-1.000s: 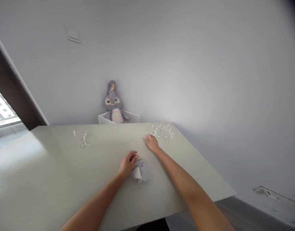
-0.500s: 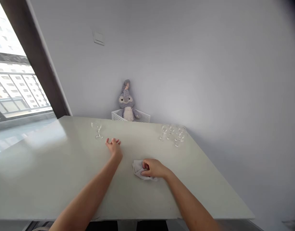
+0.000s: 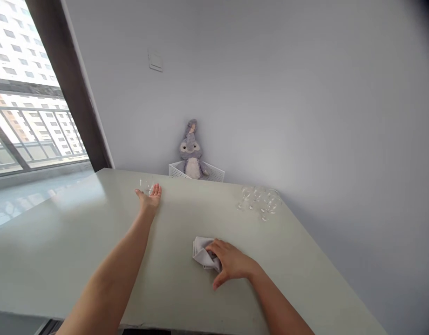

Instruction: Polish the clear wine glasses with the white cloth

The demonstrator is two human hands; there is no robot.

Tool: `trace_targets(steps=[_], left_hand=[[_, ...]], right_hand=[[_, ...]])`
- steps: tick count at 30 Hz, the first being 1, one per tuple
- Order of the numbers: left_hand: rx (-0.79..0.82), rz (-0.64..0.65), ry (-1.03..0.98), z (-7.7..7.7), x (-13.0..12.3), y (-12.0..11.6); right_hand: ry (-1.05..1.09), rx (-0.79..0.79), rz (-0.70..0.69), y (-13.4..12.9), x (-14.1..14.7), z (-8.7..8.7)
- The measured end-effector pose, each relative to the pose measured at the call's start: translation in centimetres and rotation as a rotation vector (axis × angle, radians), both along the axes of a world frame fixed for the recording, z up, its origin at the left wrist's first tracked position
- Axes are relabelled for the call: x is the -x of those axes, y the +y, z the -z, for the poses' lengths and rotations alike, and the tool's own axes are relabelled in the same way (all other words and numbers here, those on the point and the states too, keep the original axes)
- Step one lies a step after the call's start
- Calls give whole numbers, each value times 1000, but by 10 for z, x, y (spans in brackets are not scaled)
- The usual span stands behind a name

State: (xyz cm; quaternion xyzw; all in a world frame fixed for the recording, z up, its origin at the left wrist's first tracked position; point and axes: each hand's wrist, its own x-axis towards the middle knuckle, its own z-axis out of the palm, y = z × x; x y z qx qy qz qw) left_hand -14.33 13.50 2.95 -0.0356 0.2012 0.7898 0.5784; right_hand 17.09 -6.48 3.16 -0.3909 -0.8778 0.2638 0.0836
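Observation:
At the far left of the table stands a clear stemmed glass [image 3: 144, 184]. My left hand [image 3: 150, 198] is stretched out in front of it, palm up and fingers apart, hiding its lower part; whether they touch I cannot tell. A crumpled light grey cloth [image 3: 202, 255] lies on the table near the middle. Over its right edge rests my right hand [image 3: 230, 260], thumb and fingers spread wide, fingertips at the cloth but not closed round it.
Several clear stemmed glasses [image 3: 258, 201] stand together at the back right of the pale table [image 3: 186, 298]. Behind the far edge, a grey plush toy [image 3: 191, 151] sits in a white perforated basket [image 3: 214, 173] against the wall. A window [image 3: 36, 116] is at the left.
My left hand has reached forward and left to the single glass. My right hand has opened from its grip on the cloth. The view has shifted slightly.

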Motion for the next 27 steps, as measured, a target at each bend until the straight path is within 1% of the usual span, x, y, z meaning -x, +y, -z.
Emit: trace_targets(steps=[2, 4, 5, 7, 9, 10, 12, 13, 14, 15, 17, 19, 20, 22, 23, 25, 27], left_hand=[[-6, 11, 25, -6, 5, 2], [33, 15, 54, -13, 8, 3], [67, 14, 71, -17, 8, 2], [124, 27, 116, -24, 5, -2], [141, 72, 159, -28, -6, -11], [135, 102, 172, -28, -15, -18], [97, 172, 201, -27, -41, -37], [60, 223, 227, -25, -56, -49], [-10, 309, 304, -22, -71, -61], [-78, 378, 376, -19, -86, -74], [-191, 443, 486, -11, -114, -99], [-262, 474, 586, -3, -136, -120], [-288, 484, 638, 1, -144, -128], [-314, 494, 742, 9, -156, -140], [-327, 498, 791, 13, -160, -145], [-355, 495, 867, 18, -163, -151], [-367, 465, 919, 19, -162, -153]], right_hand=[[-28, -100, 66, -3, 9, 4], [-1, -152, 128, -4, 17, 8], [37, -146, 148, -3, 19, 10], [161, -77, 180, 2, 20, 14], [366, 13, 279, 9, 17, 18], [495, 58, 363, 13, 14, 20], [774, 139, 576, 20, 8, 20], [915, 177, 676, 22, 5, 19], [1051, 213, 755, 23, 2, 18], [1177, 236, 813, 24, -1, 15], [1385, 237, 883, 25, -7, 11], [1509, 182, 935, 24, -10, 8], [1531, 143, 960, 22, -10, 7], [1492, 78, 956, 19, -6, 7], [1431, 61, 907, 17, -3, 8], [1268, 51, 719, 12, 6, 7], [1135, 67, 510, 7, 15, 5]])
